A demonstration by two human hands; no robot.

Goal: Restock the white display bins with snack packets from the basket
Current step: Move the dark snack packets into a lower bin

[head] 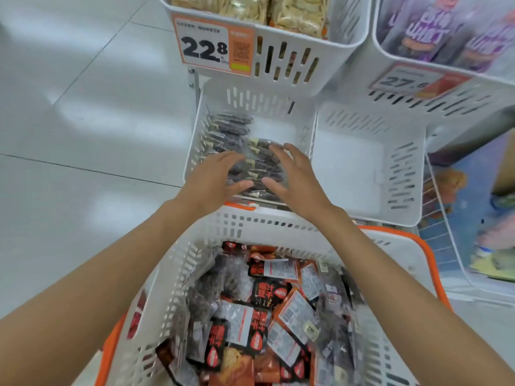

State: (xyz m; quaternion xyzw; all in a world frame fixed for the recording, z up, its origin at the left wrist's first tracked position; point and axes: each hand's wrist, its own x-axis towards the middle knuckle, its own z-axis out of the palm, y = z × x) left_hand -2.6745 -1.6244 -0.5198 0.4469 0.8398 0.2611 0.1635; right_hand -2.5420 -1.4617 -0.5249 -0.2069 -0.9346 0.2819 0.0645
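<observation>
- Far left, the price tag point(206, 48) hangs on the front of the upper bin point(289, 59), which holds pale snacks. That one looks stocked, so I'd guess it needs no attention.
- Below it, the lower left bin point(252, 100) is the one being filled. A row of dark packets point(228, 132) stands on edge along its left wall, probably so more fit and the labels line up.
- The left hand point(211, 174) is opened wide, fingers on the far left side of the stack of dark packets point(257, 165), thumb at its near edge.
- That stack sits right between both hands, in the near right part of this bin, beside the standing row.
- The right hand point(296, 174) mirrors it, fingers spread over the stack's right side, thumb near. It looks like both palms are squeezing the bundle so it goes in as one block and doesn't fan out.
- Right of that, the lower right bin point(401, 174) shows only its bare bottom, so it likely comes next.
- Far right, purple packets point(434, 32) sit in another upper bin.
- Near, under both forearms, the basket point(267, 221) has plenty of snack packets point(264, 310) left, so I'd say it's early days.
</observation>
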